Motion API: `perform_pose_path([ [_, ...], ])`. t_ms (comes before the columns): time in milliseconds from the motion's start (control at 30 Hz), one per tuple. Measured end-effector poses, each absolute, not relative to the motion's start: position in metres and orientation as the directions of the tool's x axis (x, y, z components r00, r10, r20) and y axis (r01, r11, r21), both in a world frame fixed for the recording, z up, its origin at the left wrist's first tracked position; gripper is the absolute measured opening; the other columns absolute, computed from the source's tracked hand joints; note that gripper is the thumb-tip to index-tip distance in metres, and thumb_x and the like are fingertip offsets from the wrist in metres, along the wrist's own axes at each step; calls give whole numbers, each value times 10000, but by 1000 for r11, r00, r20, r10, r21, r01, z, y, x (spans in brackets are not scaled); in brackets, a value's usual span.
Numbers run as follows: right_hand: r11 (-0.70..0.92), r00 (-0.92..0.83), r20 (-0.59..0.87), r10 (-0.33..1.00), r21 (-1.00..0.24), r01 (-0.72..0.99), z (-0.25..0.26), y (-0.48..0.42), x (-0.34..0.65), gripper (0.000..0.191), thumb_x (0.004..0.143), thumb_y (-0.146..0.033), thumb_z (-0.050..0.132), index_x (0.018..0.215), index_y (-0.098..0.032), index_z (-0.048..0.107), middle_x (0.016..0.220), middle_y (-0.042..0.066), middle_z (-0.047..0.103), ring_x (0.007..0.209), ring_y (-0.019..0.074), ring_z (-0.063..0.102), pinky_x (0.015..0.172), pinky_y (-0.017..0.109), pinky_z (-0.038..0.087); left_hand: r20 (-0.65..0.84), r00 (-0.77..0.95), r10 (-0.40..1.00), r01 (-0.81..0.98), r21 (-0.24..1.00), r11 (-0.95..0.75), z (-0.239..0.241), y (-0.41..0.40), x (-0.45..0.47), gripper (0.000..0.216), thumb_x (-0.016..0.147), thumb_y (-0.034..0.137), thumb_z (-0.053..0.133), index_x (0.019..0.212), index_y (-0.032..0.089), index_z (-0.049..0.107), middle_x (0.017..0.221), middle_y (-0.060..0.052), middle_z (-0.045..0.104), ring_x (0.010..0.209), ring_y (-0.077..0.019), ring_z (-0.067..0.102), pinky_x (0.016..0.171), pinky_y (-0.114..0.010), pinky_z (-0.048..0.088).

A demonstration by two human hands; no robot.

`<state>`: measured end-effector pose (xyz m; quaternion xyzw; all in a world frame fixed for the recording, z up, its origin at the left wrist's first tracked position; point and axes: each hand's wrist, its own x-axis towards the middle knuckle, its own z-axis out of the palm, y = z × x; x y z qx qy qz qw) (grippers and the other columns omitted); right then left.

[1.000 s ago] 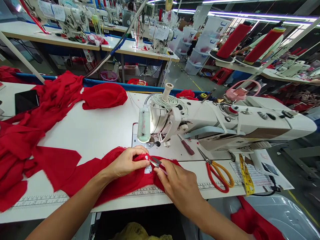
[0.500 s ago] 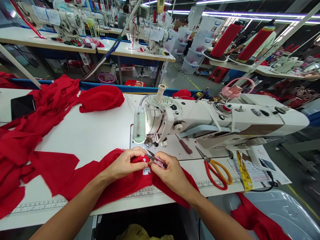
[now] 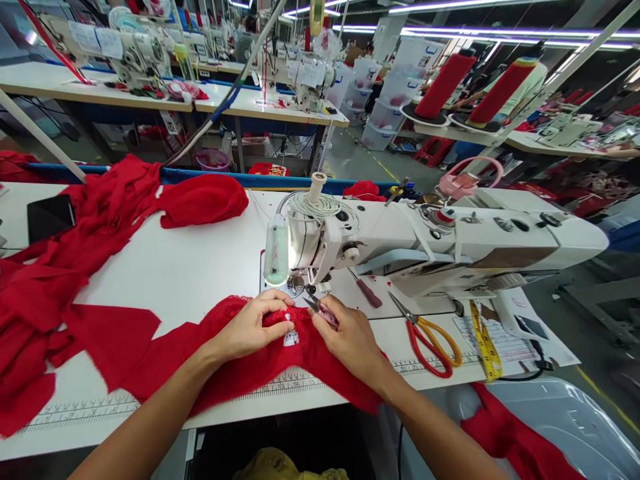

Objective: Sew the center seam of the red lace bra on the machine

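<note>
My left hand (image 3: 253,325) pinches a red fabric piece (image 3: 260,360) with a small white label (image 3: 291,338) on the table in front of the sewing machine (image 3: 425,247). My right hand (image 3: 350,340) is closed on small pink-handled thread snips (image 3: 323,311), their blades pointing up-left toward the needle area. Both hands rest on the fabric, close together, just below the presser foot.
Orange-handled scissors (image 3: 430,333), a red-handled screwdriver (image 3: 367,292) and a yellow tape measure (image 3: 483,340) lie right of my hands. Red fabric pieces (image 3: 75,267) pile at the left beside a dark phone (image 3: 49,217). Red thread cones (image 3: 443,83) stand behind. Other sewing stations fill the background.
My right hand with the snips has moved up and away from the label, toward the machine. My left hand has stayed gripping the fabric, which shifted slightly forward.
</note>
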<state>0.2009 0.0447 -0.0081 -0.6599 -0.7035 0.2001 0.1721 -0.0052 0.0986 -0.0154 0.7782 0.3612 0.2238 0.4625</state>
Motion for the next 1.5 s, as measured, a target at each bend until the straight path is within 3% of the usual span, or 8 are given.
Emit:
perform_pose_path([
  [100,49,-59,-46,997,-201,978,-11,54,217,132,1007,-224,462,961,-213,586,767,-10,681,718,168,649,633,251,381,60,595,801,526,724,-445,-16,100,-5,217,933,337,535,818,190,644,1142,-86,633,1080,-245,599,1002,-395,490],
  [300,-12,15,79,997,-32,999,-3,62,233,274,1010,-279,516,1187,-100,624,1054,197,689,1023,332,647,875,418,484,214,401,891,763,460,-454,-9,83,-10,192,928,260,585,1076,140,607,1164,-171,581,1125,-365,528,959,-583,482],
  [467,484,-365,388,846,-272,832,-14,48,206,382,993,-61,356,1205,-194,645,1165,110,671,1082,227,621,961,361,528,439,499,747,638,397,-660,-27,54,-7,199,1026,147,401,1123,170,574,1131,-98,637,1052,-210,627,923,-352,566],
  [567,631,-485,417,769,-370,682,-33,45,197,300,1015,-129,407,1156,-194,663,1157,96,695,1087,220,639,961,376,559,430,561,708,619,350,-703,-50,43,-8,247,1026,133,395,1208,161,560,1264,-123,629,1213,-243,596,1068,-449,517],
  [867,604,-491,359,793,-360,711,-34,52,206,264,1031,-164,436,1152,-154,670,1143,98,710,1076,222,640,966,399,536,352,617,704,675,222,-703,-50,47,-10,367,1033,263,472,1365,119,531,1270,-153,650,1184,-299,614,1018,-519,529],
  [1100,593,-498,383,778,-187,783,-37,53,201,266,1041,-218,454,1118,-150,700,1131,99,719,1044,257,636,885,407,526,430,648,628,671,66,-738,-58,47,-11,360,999,77,410,1310,97,590,1273,-150,662,1208,-304,597,1042,-509,495],
  [1400,533,-387,394,834,-390,751,-33,50,193,260,1021,-211,490,1209,-145,657,1197,125,691,1122,245,630,1006,403,541,371,541,755,676,343,-653,-43,56,-5,287,1033,172,391,1210,133,613,1195,-139,664,1123,-250,632,977,-421,559],
  [1500,537,-424,347,837,-371,757,-37,50,196,345,978,-308,596,1287,-156,614,1292,136,658,1179,287,613,1029,476,530,386,487,783,733,308,-607,-54,59,-10,329,1047,279,402,1300,147,566,1304,-151,631,1246,-286,586,1094,-521,478],
])
